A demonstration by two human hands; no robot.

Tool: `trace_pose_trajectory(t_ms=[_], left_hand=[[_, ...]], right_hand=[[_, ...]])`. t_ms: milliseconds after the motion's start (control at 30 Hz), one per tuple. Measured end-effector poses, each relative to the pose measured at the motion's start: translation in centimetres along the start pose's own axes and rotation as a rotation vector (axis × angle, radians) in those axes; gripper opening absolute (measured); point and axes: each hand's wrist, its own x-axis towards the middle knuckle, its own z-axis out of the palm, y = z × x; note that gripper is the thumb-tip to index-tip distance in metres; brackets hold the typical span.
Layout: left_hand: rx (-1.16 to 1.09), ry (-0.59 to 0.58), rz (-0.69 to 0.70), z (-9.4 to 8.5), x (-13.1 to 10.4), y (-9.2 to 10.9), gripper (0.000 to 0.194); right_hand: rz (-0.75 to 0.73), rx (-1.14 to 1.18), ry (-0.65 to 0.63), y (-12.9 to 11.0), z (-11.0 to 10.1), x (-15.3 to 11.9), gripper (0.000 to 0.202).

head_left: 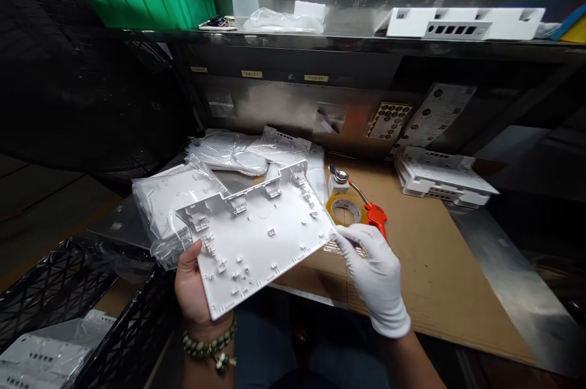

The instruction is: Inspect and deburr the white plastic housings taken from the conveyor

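A white plastic housing panel (260, 236) with clips and posts on its inner face is held tilted over the table's front edge. My left hand (195, 288), bare with a beaded bracelet at the wrist, grips its lower left side, thumb on the edge and the other fingers hidden behind. At the panel's right corner is my right hand (370, 276) in a white glove. Its fingers are closed and touch the edge; something dark shows between them, too hidden to name. Just beyond lie a roll of clear tape (345, 210) and a red lighter with a long metal neck (376, 217).
Bagged white panels (174, 193) lie at the left and back. A small pump-top bottle (339, 181) stands behind the tape. Stacked housings (442, 176) sit at right on the cardboard (425, 261). A black crate (128, 316) is lower left; a shelf (348, 38) runs above.
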Motion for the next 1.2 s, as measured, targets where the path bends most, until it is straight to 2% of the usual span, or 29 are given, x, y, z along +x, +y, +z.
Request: trace_pose_trajectory(t_ms=[100, 200, 333, 467, 533, 600, 733, 833, 900, 967, 1067, 1133, 1200], left_hand=[[-0.01, -0.113, -0.104, -0.7, 0.4, 0.5, 0.05], [-0.018, -0.266, -0.294, -1.5, 0.5, 1.0, 0.047], [-0.004, -0.444, -0.486, -2.3, -0.1, 1.1, 0.047], [0.012, -0.522, -0.53, -2.2, -0.8, 0.8, 0.047], [0.048, -0.5, -0.532, -2.0, -1.1, 0.6, 0.045], [0.103, -0.424, -0.513, -1.8, -1.3, 0.3, 0.042], [0.232, -0.172, -0.415, -1.6, -1.8, -0.2, 0.032], [0.325, -0.048, -0.268, -1.2, -2.2, -0.8, 0.05], [0.397, -0.029, -0.169, -0.7, -2.6, -1.2, 0.059], [0.439, -0.038, -0.106, 0.0, -3.0, -1.8, 0.059], [0.44, -0.056, -0.082, 1.2, -3.4, -2.6, 0.053], [0.451, -0.042, -0.074, 1.6, -3.6, -2.9, 0.052], [0.457, -0.034, -0.072, 1.8, -3.6, -3.1, 0.052]], right_hand=[[-0.02, -0.045, -0.027, 2.0, -0.7, 0.3, 0.013], [0.066, -0.059, 0.04, 3.2, -1.8, 1.8, 0.01], [0.079, 0.045, 0.141, 1.6, -2.7, 4.5, 0.012], [0.005, 0.058, 0.076, 0.0, -2.0, 5.8, 0.014], [0.018, 0.018, 0.043, 0.2, -1.5, 5.6, 0.012], [0.051, -0.005, 0.045, 1.0, -1.4, 5.2, 0.012], [0.111, -0.068, 0.002, 3.0, -2.0, 4.8, 0.016], [0.222, -0.161, 0.052, 2.9, -2.2, 5.5, 0.02], [0.19, -0.081, 0.093, 0.7, -1.8, 6.1, 0.021], [0.045, 0.073, 0.082, -2.9, -0.9, 6.5, 0.019], [-0.18, 0.221, 0.03, -8.3, 1.1, 6.5, 0.02], [-0.262, 0.244, -0.02, -10.2, 2.5, 6.4, 0.023], [-0.293, 0.215, -0.035, -10.5, 3.8, 6.4, 0.024]])
